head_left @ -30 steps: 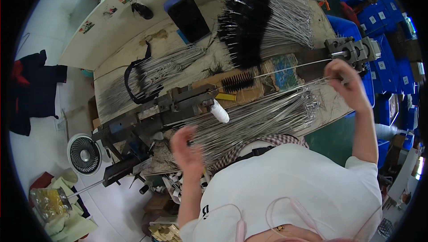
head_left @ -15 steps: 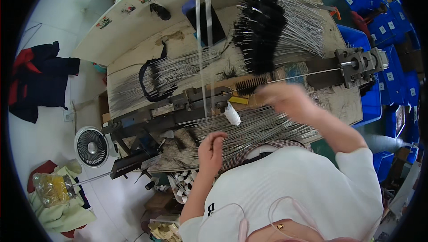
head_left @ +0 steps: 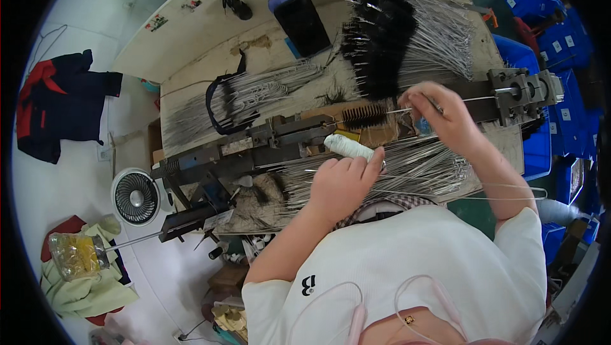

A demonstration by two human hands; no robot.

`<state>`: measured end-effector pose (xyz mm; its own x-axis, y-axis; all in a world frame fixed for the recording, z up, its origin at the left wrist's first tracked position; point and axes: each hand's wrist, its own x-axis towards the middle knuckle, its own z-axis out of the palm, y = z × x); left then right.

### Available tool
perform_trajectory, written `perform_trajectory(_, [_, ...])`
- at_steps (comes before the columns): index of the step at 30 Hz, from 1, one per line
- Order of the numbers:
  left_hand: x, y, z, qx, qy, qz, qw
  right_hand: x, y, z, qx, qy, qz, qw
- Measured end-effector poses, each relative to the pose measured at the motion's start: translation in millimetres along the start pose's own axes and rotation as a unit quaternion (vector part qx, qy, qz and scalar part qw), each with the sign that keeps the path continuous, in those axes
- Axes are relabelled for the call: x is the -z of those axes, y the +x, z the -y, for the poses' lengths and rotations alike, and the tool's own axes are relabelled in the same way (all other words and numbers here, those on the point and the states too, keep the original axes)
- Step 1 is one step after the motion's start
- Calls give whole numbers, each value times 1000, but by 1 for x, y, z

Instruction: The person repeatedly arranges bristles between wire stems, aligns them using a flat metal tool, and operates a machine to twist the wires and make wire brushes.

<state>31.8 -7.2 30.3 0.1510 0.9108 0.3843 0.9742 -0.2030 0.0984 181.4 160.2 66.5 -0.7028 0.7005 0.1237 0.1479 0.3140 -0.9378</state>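
A black bristle brush (head_left: 364,115) lies along the metal fixture, its wire stem running right to a clamp block (head_left: 506,96). My right hand (head_left: 439,113) is at the stem just right of the bristles, fingers curled and apparently pinching it; the fingertips partly hide the contact. My left hand (head_left: 344,185) is closed in front of the fixture, beside a white-wrapped handle (head_left: 349,147). A thin wire end sticks out left of this hand. The long bent wire (head_left: 509,197) stretches to the right across my right forearm, ending in a loop; its passage through the left fist is hidden.
Loose metal wires (head_left: 420,167) cover the bench in front of the fixture. Finished black brushes (head_left: 382,33) are piled behind it, beside a dark tablet-like object (head_left: 302,25). Blue bins (head_left: 560,110) stand at the right; a fan (head_left: 135,197) is at the left.
The long bent wire has swung from upright to lying off to the right. My left hand moved right and up to the white-wrapped handle. My right hand, blurred before, has settled by the stem.
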Motion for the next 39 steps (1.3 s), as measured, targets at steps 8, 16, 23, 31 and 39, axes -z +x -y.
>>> perform_trajectory(8, [49, -30, 21, 218, -77, -155, 961, 24, -14, -27, 156, -525, 101, 831])
perform_trajectory(16, [51, -68, 29, 487, -340, -292, 750, 65, 35, -48, 118, -442, -125, 880])
perform_trajectory(23, [40, -23, 24, 364, -435, -24, 823, 121, 52, -66, 206, -362, -194, 888])
perform_trajectory(31, [23, 61, -4, 107, -181, 95, 973, 120, 21, 64, 111, -89, -264, 954])
perform_trajectory(39, [52, 13, 31, 127, 45, 94, 986, -31, -7, 15, 250, -454, 238, 822])
